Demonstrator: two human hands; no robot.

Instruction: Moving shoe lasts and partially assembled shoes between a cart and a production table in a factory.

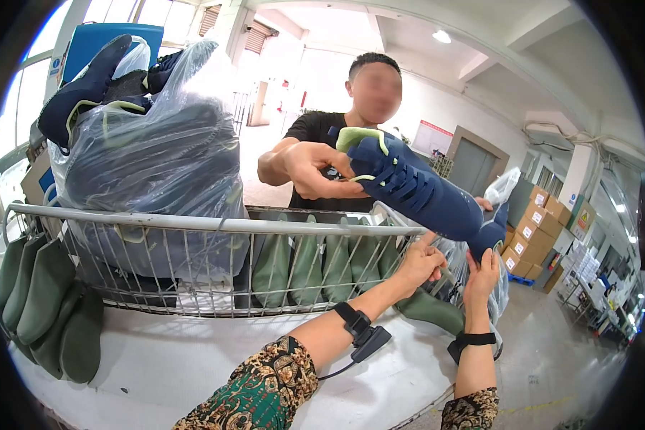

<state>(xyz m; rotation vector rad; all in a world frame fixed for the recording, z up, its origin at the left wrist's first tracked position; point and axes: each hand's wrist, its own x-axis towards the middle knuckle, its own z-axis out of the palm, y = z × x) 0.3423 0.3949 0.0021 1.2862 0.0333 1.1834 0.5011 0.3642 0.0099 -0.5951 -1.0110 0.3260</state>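
Observation:
My right hand (482,278) grips the lower end of a second navy shoe (491,233), which is partly hidden behind a navy lace-up sneaker (416,186) with light green lining. A co-worker's hand (321,170) holds that front sneaker by its heel and collar above the wire basket. Below its toe, my left hand (421,264) is closed with the index finger stretched up toward the sneaker; nothing shows in the curled fingers. Under my hands, a green shoe last (431,312) lies at the basket's right end. Black straps circle both wrists.
The wire basket (215,223) crosses in front of me, holding green shoe lasts (306,269) and a clear plastic bag (150,165) packed with navy shoes. More green lasts (46,294) hang at left. A person (337,122) stands opposite. Stacked cartons (534,233) stand far right.

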